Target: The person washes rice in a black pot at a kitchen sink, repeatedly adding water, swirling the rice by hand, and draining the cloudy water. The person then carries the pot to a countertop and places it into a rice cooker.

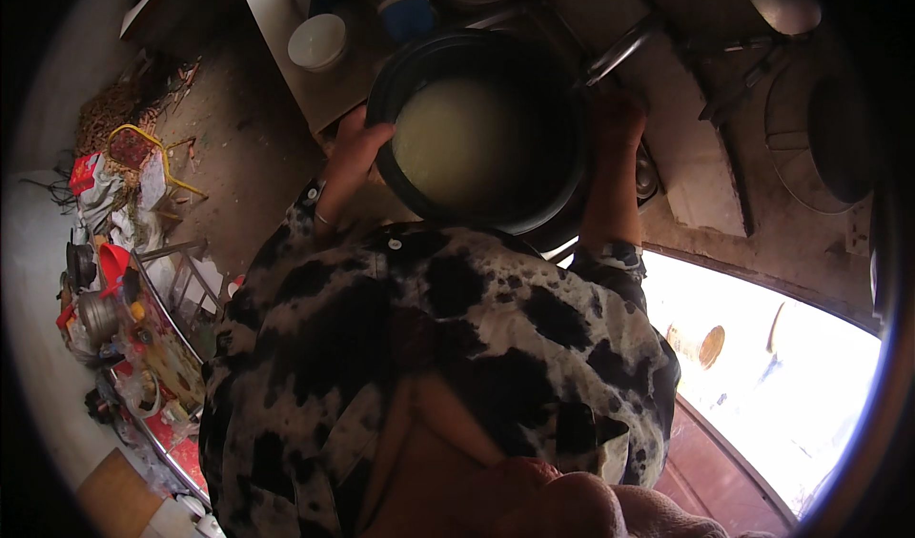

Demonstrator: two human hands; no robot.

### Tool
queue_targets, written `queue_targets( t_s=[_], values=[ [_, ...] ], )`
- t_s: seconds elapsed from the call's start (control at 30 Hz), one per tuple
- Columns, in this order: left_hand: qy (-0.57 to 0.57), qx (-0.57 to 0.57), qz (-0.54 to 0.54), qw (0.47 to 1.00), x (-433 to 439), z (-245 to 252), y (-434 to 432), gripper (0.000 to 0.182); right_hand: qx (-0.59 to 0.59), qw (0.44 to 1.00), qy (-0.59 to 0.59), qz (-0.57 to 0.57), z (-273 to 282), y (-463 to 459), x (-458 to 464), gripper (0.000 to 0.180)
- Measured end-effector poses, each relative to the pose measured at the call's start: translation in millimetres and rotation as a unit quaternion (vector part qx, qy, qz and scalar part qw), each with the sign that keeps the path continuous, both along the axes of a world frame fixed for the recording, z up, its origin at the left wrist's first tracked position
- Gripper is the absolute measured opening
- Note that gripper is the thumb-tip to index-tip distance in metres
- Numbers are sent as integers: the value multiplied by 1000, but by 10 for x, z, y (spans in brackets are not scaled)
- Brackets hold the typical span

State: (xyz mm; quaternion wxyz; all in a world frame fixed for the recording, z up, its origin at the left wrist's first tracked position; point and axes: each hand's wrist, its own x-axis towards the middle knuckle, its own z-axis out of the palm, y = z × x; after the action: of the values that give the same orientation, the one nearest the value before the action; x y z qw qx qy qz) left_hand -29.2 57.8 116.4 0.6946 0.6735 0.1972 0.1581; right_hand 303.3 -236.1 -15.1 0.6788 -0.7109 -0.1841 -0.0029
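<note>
Close in front of my body is a large dark round basin or pot (557, 202) with a thick rim. Pale, cloudy contents (457, 145) show in its left part, while deep shade covers the right. My left hand (357, 141) grips the basin's left side, thumb over the rim. At the right side, my right hand (620, 118) is closed around the edge or a handle; its fingers are in shadow and partly hidden. What supports the basin from below cannot be seen.
A white bowl (317, 42) and a blue container (406, 16) stand on the counter (325, 98). A metal-handled utensil (620, 55) lies beyond my right hand. Left, a yellow-framed stool (170, 166) and a cluttered table (171, 352) line the wall. A bright doorway (772, 381) opens at right.
</note>
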Motion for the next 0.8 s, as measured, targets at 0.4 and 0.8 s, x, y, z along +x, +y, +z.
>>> queue_targets(
  t_s=[0.4, 0.8],
  values=[
    [-38, -44, -7, 998, 131, -237, 71, 25, 421, 863, 272, 64, 79, -133, -137, 9],
    [-46, -49, 1, 998, 169, -314, 109, 17, 161, 982, 90, -38, 427, -206, -526, 12]
  ],
)
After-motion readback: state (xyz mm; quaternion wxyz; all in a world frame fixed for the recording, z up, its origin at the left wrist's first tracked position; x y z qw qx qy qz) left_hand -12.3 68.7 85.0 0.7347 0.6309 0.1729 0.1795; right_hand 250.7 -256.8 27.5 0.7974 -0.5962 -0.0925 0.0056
